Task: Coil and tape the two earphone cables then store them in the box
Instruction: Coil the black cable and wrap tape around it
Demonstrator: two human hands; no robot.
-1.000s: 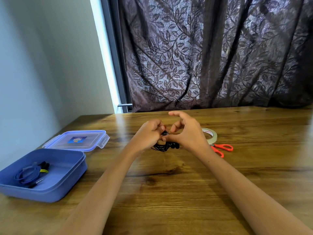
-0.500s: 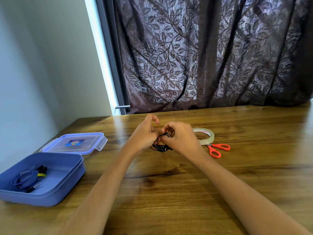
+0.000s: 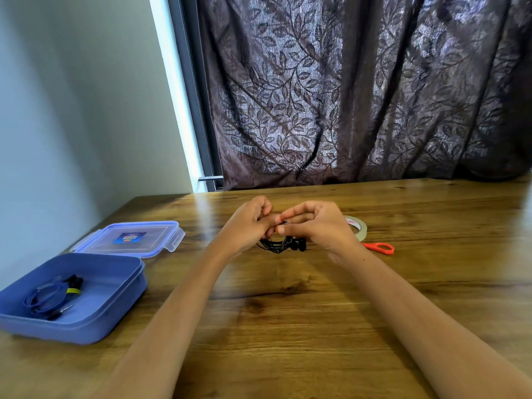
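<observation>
While both hands work over the middle of the wooden table (image 3: 288,326), the head view shows the black earphone cable (image 3: 283,244) hanging as a loose bundle of loops just under the fingertips, with its earbuds at the right end. The left hand (image 3: 247,223) has its fingers curled in and pinches the top of the bundle. The right hand (image 3: 319,226) meets it there, thumb and forefinger nipped together on the same spot.

A second ago the right forefinger and thumb arched apart above the cable, and half a second ago both hands closed tightly over it. Now more of the coil hangs in sight below them. I judge this as the binding of the second coil under way, not yet finished.

The blue box (image 3: 86,332) has not moved from the near left, and the blue earphone cable (image 3: 47,298) lies coiled in it with a yellow band. Its lid (image 3: 129,240) lies just behind it. One cable is thus stored, and the black one is left to do.

Whether a strip of tape sits between the fingers I cannot tell, since they hide the point of contact. The right hand partly covers the tape roll (image 3: 357,226), and the wrist hides the orange scissors (image 3: 380,248) but for one handle.
</observation>
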